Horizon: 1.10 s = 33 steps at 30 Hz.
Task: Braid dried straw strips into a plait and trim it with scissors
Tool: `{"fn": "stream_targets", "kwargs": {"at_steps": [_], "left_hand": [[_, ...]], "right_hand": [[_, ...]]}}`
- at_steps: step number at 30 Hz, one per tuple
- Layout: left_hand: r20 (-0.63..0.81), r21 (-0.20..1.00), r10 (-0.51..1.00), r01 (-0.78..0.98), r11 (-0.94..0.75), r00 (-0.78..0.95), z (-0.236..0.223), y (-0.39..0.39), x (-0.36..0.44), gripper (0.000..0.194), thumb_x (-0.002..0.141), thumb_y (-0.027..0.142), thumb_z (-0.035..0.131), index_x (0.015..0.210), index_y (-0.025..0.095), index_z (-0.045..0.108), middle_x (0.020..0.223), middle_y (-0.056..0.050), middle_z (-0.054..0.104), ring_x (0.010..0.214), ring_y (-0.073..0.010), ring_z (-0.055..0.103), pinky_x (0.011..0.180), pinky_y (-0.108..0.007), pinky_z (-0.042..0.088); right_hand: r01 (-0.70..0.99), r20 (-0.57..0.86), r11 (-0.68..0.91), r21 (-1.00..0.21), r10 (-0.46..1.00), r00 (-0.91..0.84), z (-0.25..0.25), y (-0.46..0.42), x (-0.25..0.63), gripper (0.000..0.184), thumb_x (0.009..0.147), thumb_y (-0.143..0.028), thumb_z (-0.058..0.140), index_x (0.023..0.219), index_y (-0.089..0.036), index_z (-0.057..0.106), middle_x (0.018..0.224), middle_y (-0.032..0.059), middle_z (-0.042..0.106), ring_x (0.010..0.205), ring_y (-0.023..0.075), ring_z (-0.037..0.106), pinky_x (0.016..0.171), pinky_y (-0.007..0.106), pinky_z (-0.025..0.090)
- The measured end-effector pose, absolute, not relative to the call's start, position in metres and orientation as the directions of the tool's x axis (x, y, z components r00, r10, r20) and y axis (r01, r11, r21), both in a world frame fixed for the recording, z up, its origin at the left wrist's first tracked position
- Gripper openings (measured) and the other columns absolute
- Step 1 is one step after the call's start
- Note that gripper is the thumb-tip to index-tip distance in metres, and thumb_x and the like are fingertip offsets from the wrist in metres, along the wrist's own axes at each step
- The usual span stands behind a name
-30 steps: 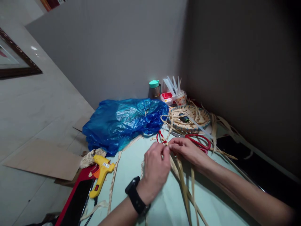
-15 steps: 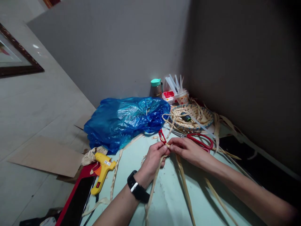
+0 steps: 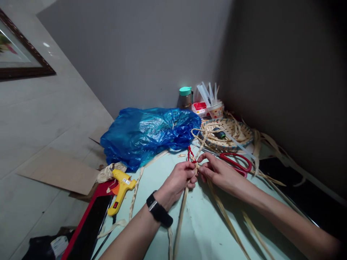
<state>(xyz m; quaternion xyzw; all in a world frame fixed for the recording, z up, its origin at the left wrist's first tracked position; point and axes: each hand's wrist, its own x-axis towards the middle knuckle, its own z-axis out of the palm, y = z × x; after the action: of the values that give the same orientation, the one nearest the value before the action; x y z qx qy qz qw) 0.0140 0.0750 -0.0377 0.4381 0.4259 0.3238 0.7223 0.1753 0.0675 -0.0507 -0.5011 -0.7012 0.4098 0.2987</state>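
Note:
Pale plant-fibre strands come together in a braid (image 3: pixel 202 140) over the table's middle. My left hand (image 3: pixel 184 177), with a black watch on its wrist, pinches the braid at its lower end. My right hand (image 3: pixel 217 170) meets it from the other side, thumb and forefinger closed at the same spot on a fibre strand (image 3: pixel 226 213). Just above the fingertips sits a loop of red cord (image 3: pixel 189 154). Loose strands hang down from both hands toward the front edge. Fingers partly cover the join.
A yellow glue gun (image 3: pixel 121 189) lies at left, near a blue plastic bag (image 3: pixel 146 139). Red-handled scissors (image 3: pixel 240 164) rest beyond my right hand. Behind them are a woven basket (image 3: pixel 245 135) with fibre in it, a cup of glue sticks (image 3: pixel 217 110) and a bottle (image 3: pixel 185 97).
The view has shifted slightly, so things sit a little further right. My right forefinger has lifted and bent beside the red cord. My left hand keeps its pinch.

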Motion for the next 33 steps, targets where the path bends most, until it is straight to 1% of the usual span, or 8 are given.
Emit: {"fn": "stream_targets", "kwargs": {"at_steps": [4, 14, 18, 23, 26, 28, 30, 33], "left_hand": [[-0.327, 0.929, 0.876, -0.047, 0.367, 0.355, -0.039, 0.073, 0.015, 0.012, 0.073, 0.023, 0.059, 0.072, 0.015, 0.05, 0.061, 0.005, 0.046, 0.041, -0.0018, 0.021, 0.04, -0.02, 0.009], [-0.205, 0.978, 0.96, 0.075, 0.194, 0.191, -0.048, 0.069, 0.018, 0.023, 0.074, 0.028, 0.064, 0.058, 0.016, 0.052, 0.051, 0.005, 0.045, 0.046, -0.0057, 0.032, 0.044, -0.022, 0.019], [-0.178, 0.984, 0.971, 0.017, 0.178, 0.161, -0.05, 0.067, 0.022, 0.017, 0.072, 0.026, 0.064, 0.062, 0.015, 0.058, 0.056, 0.004, 0.05, 0.053, -0.0073, 0.039, 0.051, -0.02, 0.027], [-0.272, 0.957, 0.943, -0.054, 0.286, 0.191, -0.049, 0.065, 0.022, 0.015, 0.072, 0.027, 0.06, 0.064, 0.015, 0.059, 0.046, 0.008, 0.033, 0.042, -0.0053, 0.022, 0.043, -0.022, 0.013], [-0.296, 0.942, 0.932, -0.1, 0.321, 0.208, -0.044, 0.066, 0.021, 0.013, 0.067, 0.026, 0.065, 0.069, 0.014, 0.059, 0.051, 0.006, 0.042, 0.043, -0.0045, 0.029, 0.043, -0.02, 0.017], [-0.304, 0.935, 0.927, -0.118, 0.334, 0.22, -0.042, 0.066, 0.021, 0.015, 0.066, 0.026, 0.066, 0.07, 0.015, 0.057, 0.055, 0.005, 0.045, 0.044, -0.0042, 0.033, 0.044, -0.019, 0.021], [-0.308, 0.933, 0.92, -0.112, 0.342, 0.241, -0.041, 0.066, 0.022, 0.016, 0.066, 0.027, 0.065, 0.071, 0.015, 0.057, 0.054, 0.006, 0.044, 0.042, -0.0038, 0.032, 0.044, -0.019, 0.021], [-0.289, 0.947, 0.921, -0.061, 0.315, 0.263, -0.043, 0.065, 0.023, 0.015, 0.07, 0.028, 0.061, 0.078, 0.015, 0.058, 0.056, 0.006, 0.045, 0.043, -0.0048, 0.035, 0.046, -0.019, 0.026]], "right_hand": [[0.612, 0.017, 0.222, -0.759, 0.947, -0.322, -0.045, 0.063, 0.174, 0.015, 0.092, -0.035, 0.041, 0.093, -0.021, 0.046, 0.068, 0.0004, 0.059, 0.063, 0.0178, 0.053, 0.059, 0.028, 0.031], [0.804, 0.009, 0.248, -0.541, 0.957, -0.289, -0.025, 0.063, 0.183, 0.026, 0.09, -0.029, 0.045, 0.067, -0.02, 0.052, 0.065, 0.0051, 0.06, 0.06, 0.0178, 0.051, 0.057, 0.03, 0.024], [0.796, 0.029, 0.237, -0.557, 0.963, -0.267, -0.022, 0.049, 0.168, 0.028, 0.093, -0.028, 0.04, 0.072, -0.02, 0.056, 0.068, 0.0046, 0.064, 0.062, 0.0176, 0.055, 0.057, 0.029, 0.028], [0.791, 0.045, 0.322, -0.521, 0.935, -0.351, -0.031, 0.031, 0.148, 0.025, 0.088, -0.016, 0.039, 0.099, -0.017, 0.062, 0.085, 0.0077, 0.071, 0.071, 0.0204, 0.064, 0.062, 0.029, 0.034], [0.804, 0.048, 0.376, -0.461, 0.915, -0.401, -0.026, 0.034, 0.153, 0.024, 0.09, -0.025, 0.042, 0.089, -0.019, 0.065, 0.081, 0.0074, 0.071, 0.068, 0.0223, 0.064, 0.061, 0.031, 0.033], [0.81, 0.095, 0.308, -0.499, 0.949, -0.302, -0.023, 0.042, 0.161, 0.028, 0.092, -0.035, 0.042, 0.083, -0.019, 0.064, 0.081, 0.0078, 0.069, 0.072, 0.0235, 0.063, 0.063, 0.031, 0.034], [0.77, 0.113, 0.229, -0.596, 0.973, -0.202, -0.023, 0.05, 0.168, 0.029, 0.092, -0.039, 0.043, 0.09, -0.018, 0.063, 0.088, 0.0093, 0.069, 0.081, 0.0247, 0.062, 0.068, 0.032, 0.036], [0.662, 0.031, 0.201, -0.722, 0.965, -0.259, -0.035, 0.06, 0.171, 0.03, 0.095, -0.038, 0.039, 0.097, -0.017, 0.061, 0.084, 0.007, 0.069, 0.078, 0.0215, 0.062, 0.068, 0.03, 0.039]]}}
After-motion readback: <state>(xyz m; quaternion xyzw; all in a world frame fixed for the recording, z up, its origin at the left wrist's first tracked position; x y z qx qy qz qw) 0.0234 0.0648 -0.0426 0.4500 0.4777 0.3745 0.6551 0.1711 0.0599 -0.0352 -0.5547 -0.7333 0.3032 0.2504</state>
